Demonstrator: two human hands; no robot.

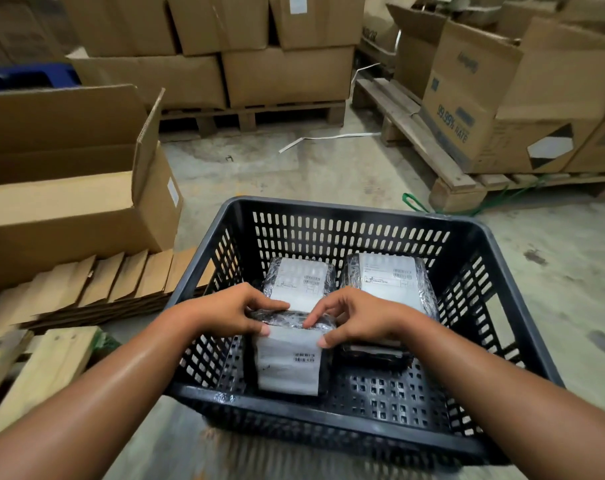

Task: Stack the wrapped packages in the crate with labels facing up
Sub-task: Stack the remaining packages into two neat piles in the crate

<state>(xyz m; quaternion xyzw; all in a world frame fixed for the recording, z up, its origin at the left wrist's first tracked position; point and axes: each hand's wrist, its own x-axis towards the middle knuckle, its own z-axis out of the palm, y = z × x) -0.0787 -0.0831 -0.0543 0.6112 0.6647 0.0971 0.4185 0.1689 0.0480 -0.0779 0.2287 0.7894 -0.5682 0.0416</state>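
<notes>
A black perforated plastic crate (349,211) stands on the floor in front of me. Inside lie three black packages in clear wrap, each with a white label facing up. One package (299,278) lies at the back left and another (391,282) at the back right. The near left package (289,362) is held at its far end by both hands. My left hand (230,311) grips its far left corner, thumb on the label. My right hand (354,318) grips its far right corner and partly hides the back right package.
An open cardboard box (69,188) and flattened cardboard sheets (97,285) lie to the left. Wooden pallets (415,133) loaded with cardboard boxes (287,74) stand behind and to the right. A pale wooden plank (41,372) lies near my left arm. The floor is concrete.
</notes>
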